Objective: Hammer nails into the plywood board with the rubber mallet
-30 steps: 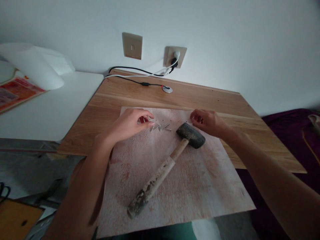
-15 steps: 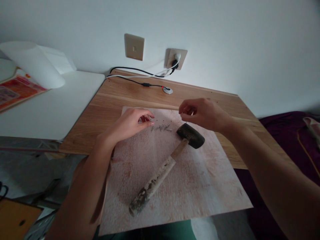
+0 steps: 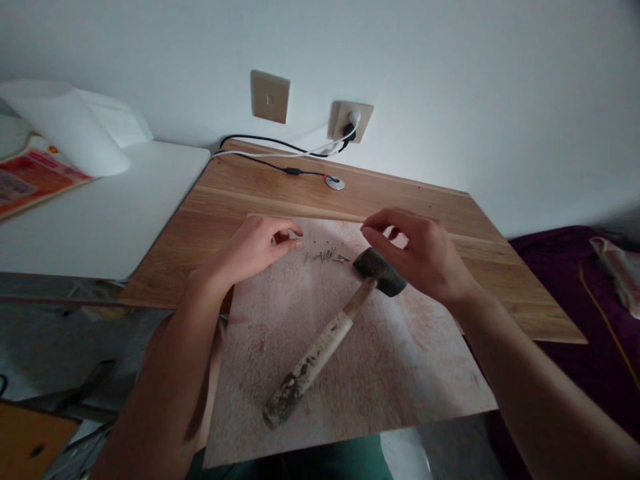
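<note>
Right hand [image 3: 420, 250] shift: come inward since a second ago, from the far right corner of the board [image 3: 400, 393] towards the nails [image 3: 327, 254]; left hand [image 3: 255, 247] drawn slightly back from them.
Tabletop [image 3: 410, 200]: wooden; carries the far part of the board, whose near edge sticks out past it.
Board: roughly square, pale and mottled, lying under everything being worked with.
Mallet [image 3: 320, 350]: flat on the board, unheld as far as visible; long axis diagonal, butt towards the person and left, head away and right. Head itself lies crosswise to the handle.
Hands: left loosely curled, a small gap between thumb and fingers, nothing seen in it. Right bent above the mallet head, tips close together; cannot tell whether they pinch anything or touch the mallet.
Nails: small loose cluster left of the mallet head, pointing various ways.
Step (judged): sorting nails by hand; next move calls for a fine fingertip pinch on one.
</note>
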`<state>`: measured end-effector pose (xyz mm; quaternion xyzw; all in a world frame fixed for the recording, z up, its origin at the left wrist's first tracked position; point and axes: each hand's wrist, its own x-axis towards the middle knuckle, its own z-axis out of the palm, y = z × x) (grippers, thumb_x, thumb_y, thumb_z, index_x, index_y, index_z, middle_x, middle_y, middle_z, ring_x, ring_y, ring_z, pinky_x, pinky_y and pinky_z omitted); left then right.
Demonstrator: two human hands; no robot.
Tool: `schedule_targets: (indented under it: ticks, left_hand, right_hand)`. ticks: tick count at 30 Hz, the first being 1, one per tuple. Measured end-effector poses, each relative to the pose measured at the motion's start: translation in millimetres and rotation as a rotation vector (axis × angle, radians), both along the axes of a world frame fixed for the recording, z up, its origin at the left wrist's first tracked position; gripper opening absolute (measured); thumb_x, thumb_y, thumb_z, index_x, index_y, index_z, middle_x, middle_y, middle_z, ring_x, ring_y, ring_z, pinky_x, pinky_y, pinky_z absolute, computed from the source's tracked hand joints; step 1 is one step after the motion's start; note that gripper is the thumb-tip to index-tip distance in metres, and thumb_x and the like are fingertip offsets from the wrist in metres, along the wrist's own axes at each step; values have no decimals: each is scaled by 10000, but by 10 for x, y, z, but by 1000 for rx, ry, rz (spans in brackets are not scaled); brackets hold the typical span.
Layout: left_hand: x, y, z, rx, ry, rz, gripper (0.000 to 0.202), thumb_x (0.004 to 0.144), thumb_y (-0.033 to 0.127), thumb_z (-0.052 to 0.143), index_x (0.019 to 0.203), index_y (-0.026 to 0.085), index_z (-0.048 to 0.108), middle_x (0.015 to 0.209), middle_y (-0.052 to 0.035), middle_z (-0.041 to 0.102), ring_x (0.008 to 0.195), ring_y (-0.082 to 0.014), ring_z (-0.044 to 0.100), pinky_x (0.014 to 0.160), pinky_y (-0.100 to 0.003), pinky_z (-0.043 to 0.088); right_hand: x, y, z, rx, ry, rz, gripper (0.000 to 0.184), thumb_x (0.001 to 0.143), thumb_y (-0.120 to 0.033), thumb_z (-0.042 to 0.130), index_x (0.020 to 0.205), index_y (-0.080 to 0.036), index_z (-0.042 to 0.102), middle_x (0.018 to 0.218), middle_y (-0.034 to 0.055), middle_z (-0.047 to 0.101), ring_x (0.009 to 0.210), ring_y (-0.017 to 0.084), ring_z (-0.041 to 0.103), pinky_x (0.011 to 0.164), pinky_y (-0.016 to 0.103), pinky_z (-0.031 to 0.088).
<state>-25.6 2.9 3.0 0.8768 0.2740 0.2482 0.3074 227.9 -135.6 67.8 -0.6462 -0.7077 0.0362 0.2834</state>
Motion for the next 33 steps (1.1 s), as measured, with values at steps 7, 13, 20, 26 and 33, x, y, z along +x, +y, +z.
schedule_targets:
  ticks: [7,13,20,26,33]
  left_hand:
    - [43,-21,-18,35,17,20,141,971,231,666,843,200,716,790,-2,758,722,-158,674,719,-286,485]
    - [84,-51,-26,23,-8,10,74,960,198,668,923,209,730,918,-22,797,840,-179,722,832,-310,541]
    - [79,-34,-31,61,7,17,90,985,239,673,924,207,731,927,-26,802,872,-190,732,876,-319,553]
    - [64,-18,-61,73,-7,7,89,997,203,657,972,190,741,985,-33,811,909,-182,741,913,-319,567]
    - [59,-3,-118,57,-5,-1,63,1006,225,699,981,186,742,986,-31,804,934,-187,744,909,-325,552]
  right_hand:
    - [-280,-941,-285,7,343,-283,185,1022,-458,671,1048,-275,677,705,-9,613,590,158,575,497,292,453]
    - [-664,-1167,-481,-319,410,-89,503,1091,-567,540,1479,-264,643,623,-46,571,503,147,548,487,294,421]
    - [-882,-1014,-527,-430,343,-109,647,1106,-700,403,1369,-213,736,731,32,727,595,182,680,574,299,419]
    - [-890,-1079,-524,-394,402,-185,538,1106,-649,457,1078,-201,754,548,-38,568,457,101,526,485,236,319]
    - [-745,-1439,-546,-364,392,-303,539,1085,-619,532,1171,-164,809,581,-23,588,480,98,535,455,203,403]
